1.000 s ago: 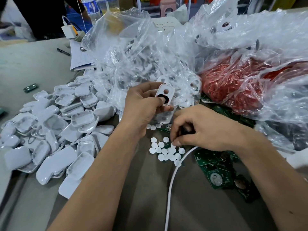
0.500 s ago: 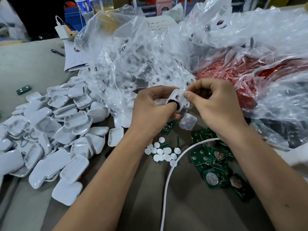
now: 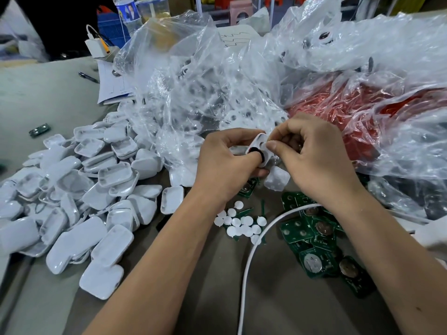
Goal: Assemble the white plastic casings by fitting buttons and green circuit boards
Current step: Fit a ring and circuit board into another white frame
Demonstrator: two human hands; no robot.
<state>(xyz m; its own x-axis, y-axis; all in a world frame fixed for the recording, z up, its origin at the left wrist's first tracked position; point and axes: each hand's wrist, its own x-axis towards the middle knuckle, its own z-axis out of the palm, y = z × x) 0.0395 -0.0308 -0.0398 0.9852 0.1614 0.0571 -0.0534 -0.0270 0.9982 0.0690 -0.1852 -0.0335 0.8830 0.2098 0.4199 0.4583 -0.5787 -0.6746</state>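
Note:
My left hand [image 3: 225, 165] grips a small white casing [image 3: 260, 143] with two round holes, its thumb over the lower, dark-rimmed hole. My right hand [image 3: 312, 155] meets it from the right, thumb and forefinger pinching at the casing's upper hole; whether a button sits between them is hidden. Several white round buttons [image 3: 242, 224] lie on the table below my hands. Green circuit boards [image 3: 312, 240] with coin cells lie in a loose pile at the right. A large heap of white casing halves [image 3: 79, 197] covers the table's left side.
A clear bag of white casings [image 3: 193, 93] lies just behind my hands, and a bag of red parts [image 3: 350, 112] to the right. A white cable [image 3: 251, 257] runs between my forearms. Papers [image 3: 111, 88], a pen, a charger and a bottle sit at the back left.
My right hand left the buttons on the table and rose to the casing in my left hand. Both hands now hold together at the casing, slightly higher than before.

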